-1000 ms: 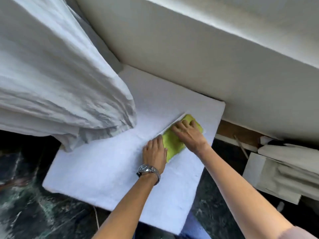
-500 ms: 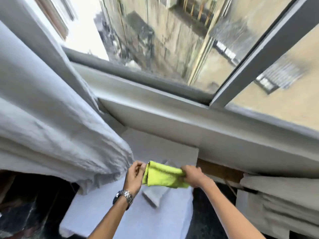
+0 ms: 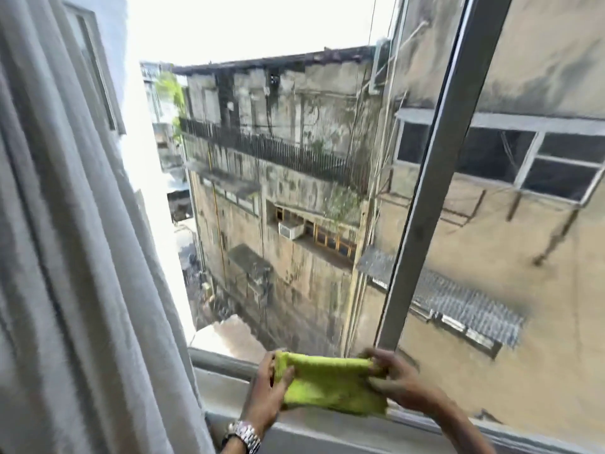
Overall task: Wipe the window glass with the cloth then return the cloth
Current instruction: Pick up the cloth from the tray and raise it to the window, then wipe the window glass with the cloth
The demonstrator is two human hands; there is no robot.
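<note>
A folded yellow-green cloth is stretched between both my hands, just in front of the bottom of the window. My left hand, with a metal watch at the wrist, pinches its left end. My right hand grips its right end. The window glass fills most of the view, with a grey vertical frame bar splitting it into a left and a right pane. Old buildings show through the glass. The cloth hangs close to the glass; I cannot tell if it touches it.
A grey-white curtain hangs down the whole left side, next to my left forearm. The grey bottom window frame and sill run below my hands.
The cloth was lifted off the white pad below the sill and carried up to the bottom of the window. My view swung up from the pad to the glass.
</note>
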